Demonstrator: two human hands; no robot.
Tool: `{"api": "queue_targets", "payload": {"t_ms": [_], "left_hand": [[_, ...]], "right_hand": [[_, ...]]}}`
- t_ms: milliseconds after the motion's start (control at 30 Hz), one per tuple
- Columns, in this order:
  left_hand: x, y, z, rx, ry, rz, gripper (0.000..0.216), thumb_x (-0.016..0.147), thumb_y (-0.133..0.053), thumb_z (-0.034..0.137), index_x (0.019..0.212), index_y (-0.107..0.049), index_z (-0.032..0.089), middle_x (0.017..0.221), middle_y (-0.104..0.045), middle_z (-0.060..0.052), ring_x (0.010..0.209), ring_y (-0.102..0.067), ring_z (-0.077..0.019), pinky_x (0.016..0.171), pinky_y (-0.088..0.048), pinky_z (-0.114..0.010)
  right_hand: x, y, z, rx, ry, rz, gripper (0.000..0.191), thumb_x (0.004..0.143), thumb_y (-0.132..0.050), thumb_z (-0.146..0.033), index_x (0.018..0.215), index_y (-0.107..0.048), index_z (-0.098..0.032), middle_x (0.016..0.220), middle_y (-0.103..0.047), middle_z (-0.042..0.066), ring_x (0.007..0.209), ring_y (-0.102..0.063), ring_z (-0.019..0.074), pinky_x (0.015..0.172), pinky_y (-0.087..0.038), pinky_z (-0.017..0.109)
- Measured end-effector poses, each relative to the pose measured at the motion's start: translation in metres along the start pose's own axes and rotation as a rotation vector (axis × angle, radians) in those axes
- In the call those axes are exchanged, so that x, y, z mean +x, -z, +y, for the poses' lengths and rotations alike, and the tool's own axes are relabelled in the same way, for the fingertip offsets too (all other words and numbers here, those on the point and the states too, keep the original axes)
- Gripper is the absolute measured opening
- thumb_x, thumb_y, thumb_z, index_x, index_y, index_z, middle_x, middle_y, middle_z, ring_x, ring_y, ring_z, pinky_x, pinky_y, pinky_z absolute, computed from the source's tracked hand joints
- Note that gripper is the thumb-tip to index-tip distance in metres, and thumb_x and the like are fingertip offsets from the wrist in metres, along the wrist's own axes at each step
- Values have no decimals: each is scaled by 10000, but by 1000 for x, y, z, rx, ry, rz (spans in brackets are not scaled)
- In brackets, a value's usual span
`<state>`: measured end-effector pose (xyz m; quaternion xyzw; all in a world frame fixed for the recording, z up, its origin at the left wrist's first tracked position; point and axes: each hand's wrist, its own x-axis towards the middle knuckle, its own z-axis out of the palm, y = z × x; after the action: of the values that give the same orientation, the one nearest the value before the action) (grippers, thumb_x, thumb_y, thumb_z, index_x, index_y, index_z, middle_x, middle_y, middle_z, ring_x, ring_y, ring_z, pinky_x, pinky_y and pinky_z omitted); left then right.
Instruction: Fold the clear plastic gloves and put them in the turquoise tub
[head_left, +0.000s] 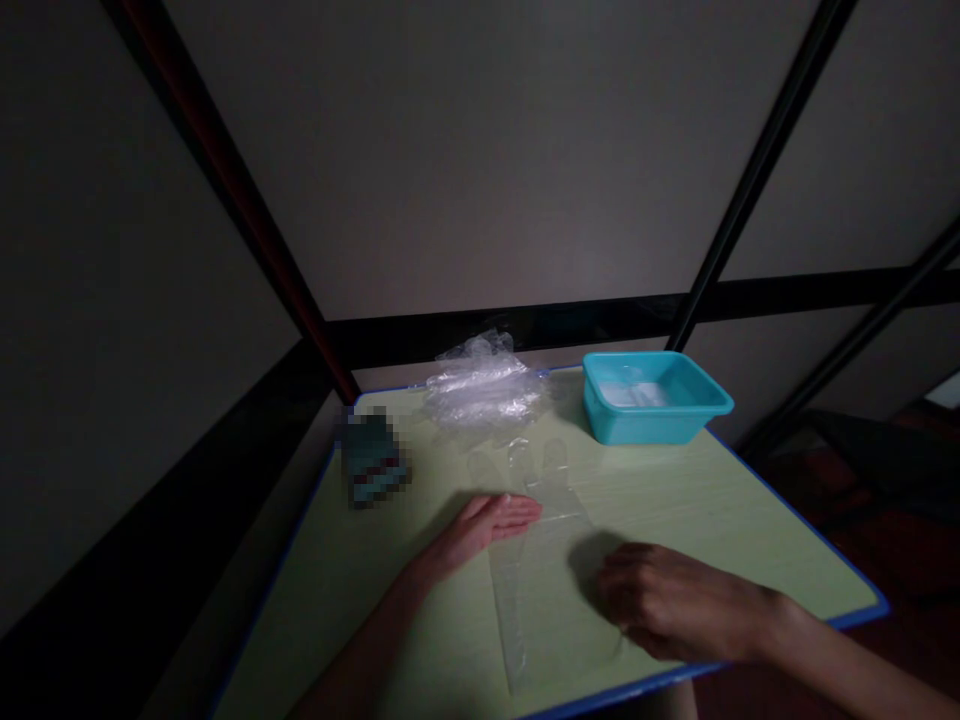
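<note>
Left grip (486, 525) has the clear plastic glove (551, 550) partly beneath it

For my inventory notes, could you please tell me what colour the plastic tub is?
The tub is turquoise, best seen in the head view.

head view | worn on the person's head | directed forward and down | table (720, 520) looked down on from its near side, at close range | left hand (480, 525) and right hand (651, 598) seen from above | wall (510, 150) faced beyond
</note>
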<state>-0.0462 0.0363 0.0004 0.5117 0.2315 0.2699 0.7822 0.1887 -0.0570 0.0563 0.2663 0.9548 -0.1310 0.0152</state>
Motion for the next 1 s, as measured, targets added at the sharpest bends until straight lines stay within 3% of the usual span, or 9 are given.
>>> {"api": "queue_targets", "payload": {"t_ms": [167,333,533,700,767,867,1000], "left_hand": [[-3,7,4,-25,-38,-5,480,790,-464,494,1042,-586,104,1149,-553,-151,1085,-490,-271,966,-280,-436],[-4,13,4,-10,27,-39,516,794,-440,513,1033,-596,83,1106,-577,-167,1064,-506,-281,938,-314,-442],[-2,15,2,-16,78,-53,690,756,-349,640,1049,-578,59,1148,-538,-197,1092,-474,-307,944,-294,-455],[-7,8,5,-53,68,-80,853,620,-370,762,1079,-563,69,1163,-531,-188,1115,-435,-340,943,-288,-453],[-11,4,9,-42,72,-83,779,594,-500,706,1085,-565,105,1165,-542,-151,1127,-421,-338,943,-289,-446],[-12,2,13,-1,97,-50,559,595,-698,455,1042,-598,134,1125,-581,-109,1110,-450,-309,975,-249,-433],[-6,5,9,-75,110,41,413,685,-651,398,972,-627,103,1052,-620,-131,1026,-534,-284,961,-286,-433]], "right_hand": [[2,7,4,237,-49,68,158,668,-494,-48,719,-586,-166,770,-582,36,791,-530,164,711,-420,269],[2,19,20,514,-105,161,187,649,-488,-30,745,-571,-167,801,-586,30,779,-542,146,706,-427,266],[13,27,46,959,-191,234,32,795,-443,-155,782,-473,-159,779,-581,35,747,-565,142,647,-433,270],[28,29,68,1238,-177,359,128,831,-452,-287,800,-391,-178,799,-620,58,766,-611,176,694,-438,326],[35,30,75,1277,-219,408,162,830,-453,-329,806,-376,-188,818,-635,66,730,-625,175,674,-444,324],[45,29,81,1277,-304,490,215,812,-470,-386,787,-368,-199,750,-637,35,673,-626,158,643,-446,298],[52,19,88,1273,-374,553,274,768,-514,-436,833,-401,-195,705,-614,1,685,-607,140,660,-450,287]]}}
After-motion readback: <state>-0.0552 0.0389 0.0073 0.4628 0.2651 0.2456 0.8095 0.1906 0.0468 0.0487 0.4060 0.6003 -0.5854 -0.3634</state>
